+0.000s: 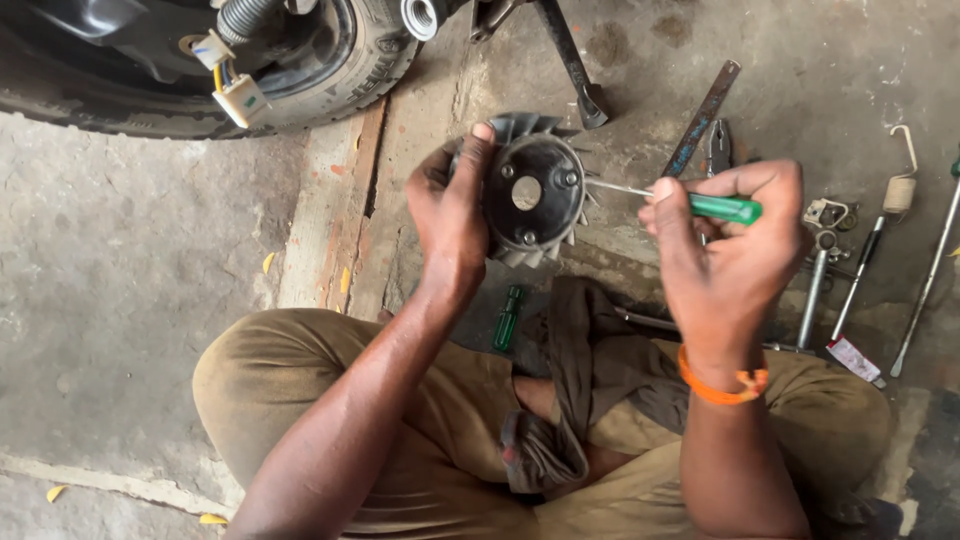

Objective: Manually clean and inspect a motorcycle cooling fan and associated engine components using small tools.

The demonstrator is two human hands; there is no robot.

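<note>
My left hand (450,215) grips a round black metal fan wheel (532,190) with grey fins, holding it up by its left edge, face toward me. In my right hand (725,240) is a green-handled screwdriver (722,207); its thin metal shaft points left and its tip touches the right rim of the wheel near a bolt. An orange band circles my right wrist. I am squatting, my knees in khaki trousers below both arms.
A black tyre (330,70) with a white wire connector (240,98) fills the top left. Several hand tools lie on the concrete at right, among them pliers (718,148) and a flat file (703,115). A second green screwdriver (507,318) and a dark rag (590,370) lie near my lap.
</note>
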